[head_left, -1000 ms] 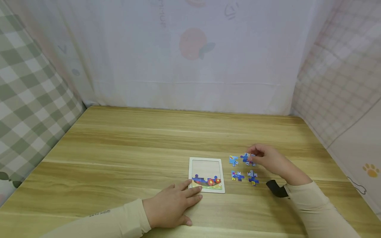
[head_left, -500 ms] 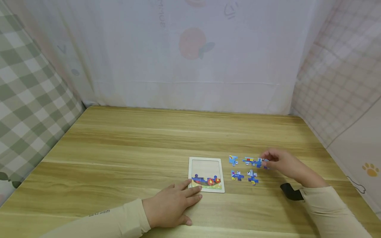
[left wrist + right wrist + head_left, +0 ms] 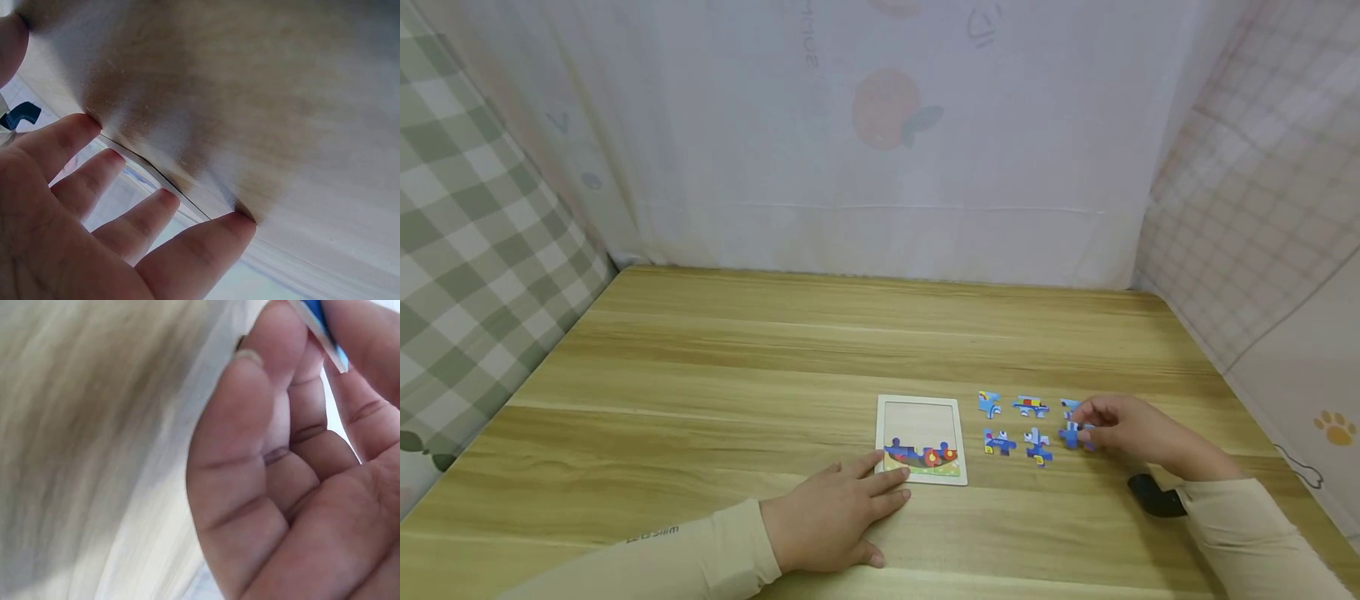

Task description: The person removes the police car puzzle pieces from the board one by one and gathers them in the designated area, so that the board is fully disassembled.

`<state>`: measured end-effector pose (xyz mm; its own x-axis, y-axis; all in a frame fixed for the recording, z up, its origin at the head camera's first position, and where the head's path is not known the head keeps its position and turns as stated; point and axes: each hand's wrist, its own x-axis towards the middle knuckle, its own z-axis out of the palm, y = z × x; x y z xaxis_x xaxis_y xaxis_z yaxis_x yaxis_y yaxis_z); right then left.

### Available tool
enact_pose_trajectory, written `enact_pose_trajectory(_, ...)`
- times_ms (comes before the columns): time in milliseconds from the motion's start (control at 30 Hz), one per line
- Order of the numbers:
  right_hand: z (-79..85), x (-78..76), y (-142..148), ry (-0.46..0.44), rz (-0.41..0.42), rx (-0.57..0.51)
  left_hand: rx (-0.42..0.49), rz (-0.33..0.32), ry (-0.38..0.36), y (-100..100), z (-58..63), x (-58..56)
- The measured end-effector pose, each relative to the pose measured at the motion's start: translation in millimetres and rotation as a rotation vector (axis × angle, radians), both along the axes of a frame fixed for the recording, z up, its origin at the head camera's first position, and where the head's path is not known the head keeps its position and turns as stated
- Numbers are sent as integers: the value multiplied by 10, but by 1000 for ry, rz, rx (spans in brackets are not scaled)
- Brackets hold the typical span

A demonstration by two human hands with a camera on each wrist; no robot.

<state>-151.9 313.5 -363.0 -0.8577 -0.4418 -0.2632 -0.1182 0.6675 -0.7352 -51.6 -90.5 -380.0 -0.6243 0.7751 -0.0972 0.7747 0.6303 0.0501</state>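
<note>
With fingers spread, my left hand (image 3: 831, 515) rests at the lower left of a white-bordered puzzle tray (image 3: 961, 433), fingertips on its border. Assembled jigsaw pieces (image 3: 917, 460) in blue, red and green fill the tray's lower part; bare wood shows above them. My right hand (image 3: 1138, 433) pinches a blue jigsaw piece (image 3: 1069, 434) between thumb and fingers, low over the table. In the right wrist view, the edge of that blue piece (image 3: 322, 325) shows between the fingertips. A light-blue jigsaw piece (image 3: 1069, 406) lies just behind it, partly covered by the fingers.
Between tray and right hand lie several loose pieces: a rainbow piece (image 3: 989, 403), a red-and-yellow piece (image 3: 1031, 406) and two blue-and-white ones, the left piece (image 3: 998, 442) and the right piece (image 3: 1037, 447). The wooden table (image 3: 737, 375) meets a hanging cloth (image 3: 880, 233) at its back.
My right hand has moved right, then nearer to me, carrying the blue jigsaw piece away from the red-and-yellow one, which is now uncovered. The left hand and tray have stayed put.
</note>
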Motion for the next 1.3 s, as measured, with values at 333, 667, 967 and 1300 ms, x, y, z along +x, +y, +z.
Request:
enact_pose_trajectory(333, -4, 29, 92, -88, 11, -11, -12, 3, -10, 7, 13, -8)
enact_pose_trajectory(667, 9, 20, 148, -119, 54, -3, -8, 2, -4, 10, 15, 1)
enact_pose_trajectory(967, 17, 9, 137, -65, 79, 65, -7, 9, -24, 13, 26, -8)
enact_pose_trajectory(1300, -44, 8, 112, 53, 102, 137, -7, 15, -31, 11, 24, 0)
